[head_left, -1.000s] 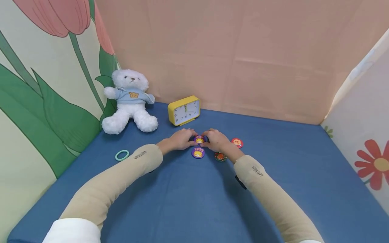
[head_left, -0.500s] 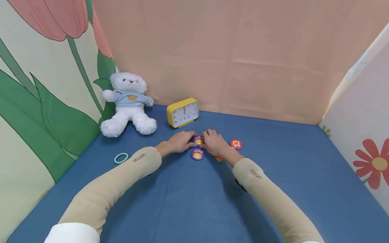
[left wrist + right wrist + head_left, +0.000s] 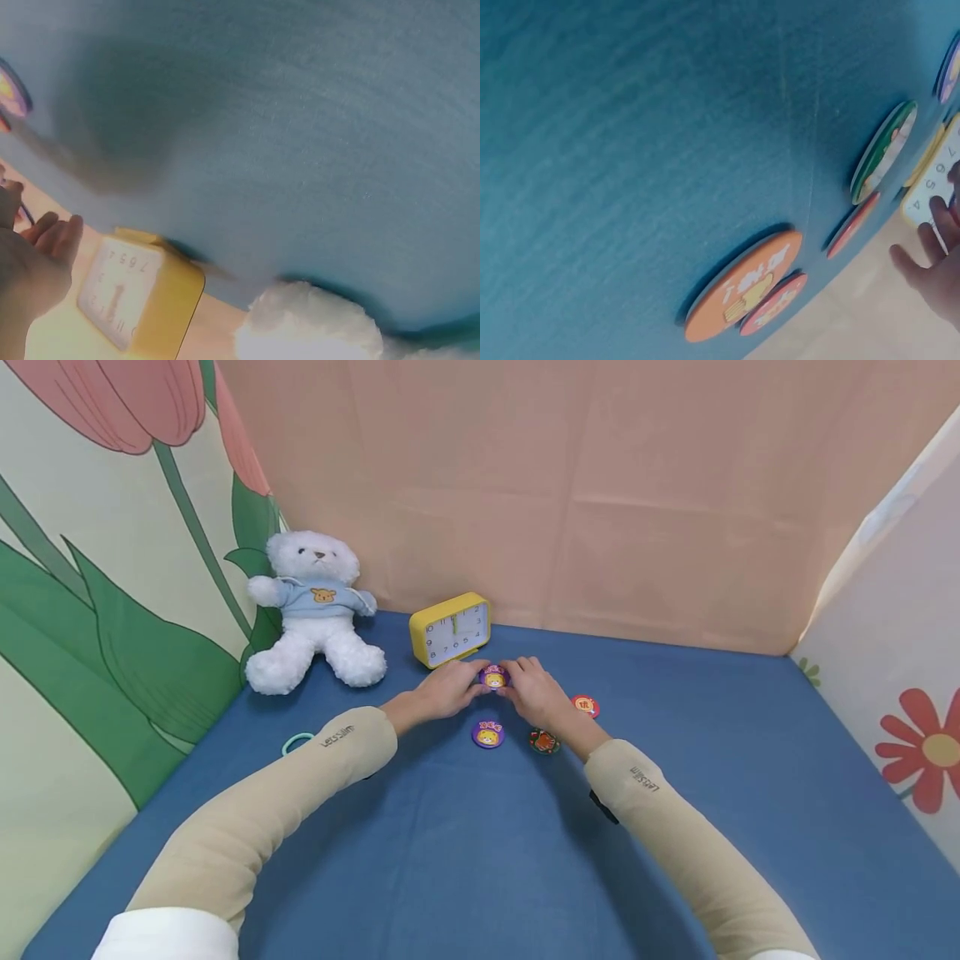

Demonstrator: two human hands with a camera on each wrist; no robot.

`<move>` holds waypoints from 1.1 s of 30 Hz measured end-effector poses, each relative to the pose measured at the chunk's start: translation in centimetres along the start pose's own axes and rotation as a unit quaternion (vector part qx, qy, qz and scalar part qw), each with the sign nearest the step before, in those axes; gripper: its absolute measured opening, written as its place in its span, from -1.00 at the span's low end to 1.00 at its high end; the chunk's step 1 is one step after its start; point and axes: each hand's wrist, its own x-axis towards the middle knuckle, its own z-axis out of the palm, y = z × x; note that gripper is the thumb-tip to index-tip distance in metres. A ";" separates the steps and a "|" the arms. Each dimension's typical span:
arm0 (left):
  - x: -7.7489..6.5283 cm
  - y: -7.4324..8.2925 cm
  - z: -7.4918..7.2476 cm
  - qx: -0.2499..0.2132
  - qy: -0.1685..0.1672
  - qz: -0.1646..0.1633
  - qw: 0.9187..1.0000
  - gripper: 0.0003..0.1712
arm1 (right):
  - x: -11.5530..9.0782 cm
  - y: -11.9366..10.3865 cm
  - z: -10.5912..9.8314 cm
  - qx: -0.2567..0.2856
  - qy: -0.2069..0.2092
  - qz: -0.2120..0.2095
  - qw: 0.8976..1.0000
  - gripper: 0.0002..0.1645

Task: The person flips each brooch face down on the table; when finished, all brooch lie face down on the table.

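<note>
Both hands pinch one round purple badge with a yellow cartoon animal (image 3: 494,677) from its two sides. My left hand (image 3: 447,687) grips the left edge with thumb and fingers, and my right hand (image 3: 536,692) the right edge. A matching purple badge (image 3: 488,734) lies on the blue cloth nearer to me. Below the right hand is a dark green badge (image 3: 544,742), and a red badge (image 3: 585,706) shows partly behind the right wrist. The right wrist view adds an orange badge (image 3: 744,286) overlapping another red one (image 3: 775,304); the arm hides these in the head view.
A yellow alarm clock (image 3: 450,631) stands just beyond the hands. At the back left sits a white teddy bear (image 3: 318,610) in a blue top. A mint-green ring (image 3: 295,742) lies partly behind the left sleeve. Printed fabric walls (image 3: 900,652) enclose the blue surface (image 3: 420,877).
Both hands have brought the pinched purple badge up and away from the matching one, toward the clock. The gap between the two purple badges has widened. The other badges stay put.
</note>
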 end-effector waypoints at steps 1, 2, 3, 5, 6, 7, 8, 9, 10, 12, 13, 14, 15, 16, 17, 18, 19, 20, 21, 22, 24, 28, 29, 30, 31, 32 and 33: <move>0.1 0.1 -0.2 0.000 0.002 0.001 1.000 -0.40 | 0.0 0.1 -0.1 -0.002 0.010 -0.005 1.000 -0.47; 0.1 0.2 -0.3 -0.004 0.002 -0.001 1.000 -0.39 | 0.1 0.1 -0.1 -0.004 0.018 -0.010 1.000 -0.47; 0.2 0.2 -0.4 -0.007 0.002 0.000 1.000 -0.39 | 0.1 0.2 -0.2 -0.005 0.027 -0.014 1.000 -0.47; 0.3 0.3 -0.5 -0.007 0.001 -0.001 1.000 -0.38 | 0.0 0.3 -0.3 -0.008 0.040 -0.020 0.999 -0.48; 0.3 0.4 -0.5 -0.005 0.001 0.001 1.000 -0.38 | 0.0 0.3 -0.4 -0.009 0.045 -0.021 0.999 -0.48; 0.4 0.4 -0.5 -0.005 0.001 0.003 1.000 -0.38 | 0.0 0.3 -0.4 -0.012 0.050 -0.022 0.998 -0.49; 0.4 0.5 -0.6 -0.007 0.003 0.005 1.000 -0.38 | 0.0 0.4 -0.4 -0.014 0.053 -0.023 0.998 -0.49; 0.5 0.5 -0.6 -0.005 0.005 0.008 1.000 -0.38 | -0.1 0.4 -0.5 -0.017 0.054 -0.023 0.998 -0.49; 0.5 0.6 -0.6 -0.005 0.007 0.010 1.000 -0.38 | -0.1 0.5 -0.5 -0.021 0.056 -0.024 0.998 -0.49; 0.6 0.6 -0.6 -0.005 0.009 0.013 1.000 -0.39 | -0.1 0.6 -0.5 -0.030 0.058 -0.026 0.998 -0.48; 0.7 0.6 -0.6 -0.007 0.009 0.014 1.000 -0.39 | -0.2 0.6 -0.5 -0.034 0.060 -0.027 0.997 -0.48; 0.7 0.6 -0.6 -0.007 0.009 0.014 1.000 -0.39 | -0.2 0.7 -0.5 -0.037 0.061 -0.029 0.997 -0.48; 0.8 0.6 -0.6 -0.006 0.008 0.013 1.000 -0.39 | -0.2 0.7 -0.5 -0.039 0.063 -0.032 0.997 -0.48; 0.8 0.6 -0.5 -0.007 0.007 0.014 1.000 -0.39 | -0.3 0.8 -0.5 -0.039 0.066 -0.035 0.996 -0.48; 0.9 0.6 -0.5 -0.007 0.005 0.013 1.000 -0.39 | -0.3 0.8 -0.4 -0.039 0.069 -0.037 0.996 -0.49; 0.9 0.5 -0.5 -0.007 0.004 0.014 1.000 -0.39 | -0.3 0.9 -0.4 -0.040 0.071 -0.041 0.996 -0.49; 0.9 0.6 -0.5 -0.008 0.003 0.014 1.000 -0.38 | -0.4 0.9 -0.3 -0.040 0.073 -0.043 0.996 -0.50; 0.9 0.6 -0.5 -0.009 0.003 0.015 1.000 -0.39 | -0.4 1.0 -0.3 -0.039 0.074 -0.045 0.995 -0.51; 0.9 0.6 -0.5 -0.011 0.003 0.015 1.000 -0.39 | -0.4 1.0 -0.2 -0.039 0.077 -0.047 0.995 -0.52; 0.9 0.6 -0.5 -0.014 0.003 0.015 1.000 -0.38 | -0.5 1.1 -0.2 -0.037 0.077 -0.045 0.995 -0.52; 0.9 0.7 -0.5 -0.015 0.010 0.013 1.000 -0.38 | -0.5 1.0 -0.1 -0.029 0.076 -0.038 0.996 -0.54; 0.7 0.6 -0.7 -0.003 0.035 0.004 0.999 -0.40 | -0.1 0.7 -0.3 0.002 0.074 -0.027 0.997 -0.56; 0.6 0.5 -0.7 0.002 0.040 0.001 0.999 -0.40 | 0.1 0.5 -0.4 0.007 0.070 -0.029 0.997 -0.57; 0.6 0.5 -0.8 0.008 0.046 -0.003 0.999 -0.39 | 0.3 0.4 -0.5 0.011 0.066 -0.031 0.997 -0.58; 0.5 0.4 -0.8 0.008 0.048 -0.006 0.999 -0.39 | 0.5 0.3 -0.6 0.013 0.061 -0.033 0.997 -0.59; 0.4 0.4 -0.9 0.006 0.050 -0.009 0.999 -0.38 | 0.7 0.1 -0.8 0.016 0.054 -0.030 0.998 -0.60; 0.4 0.4 -1.0 0.006 0.050 -0.012 0.999 -0.36 | 0.8 0.0 -0.9 0.020 0.046 -0.026 0.998 -0.61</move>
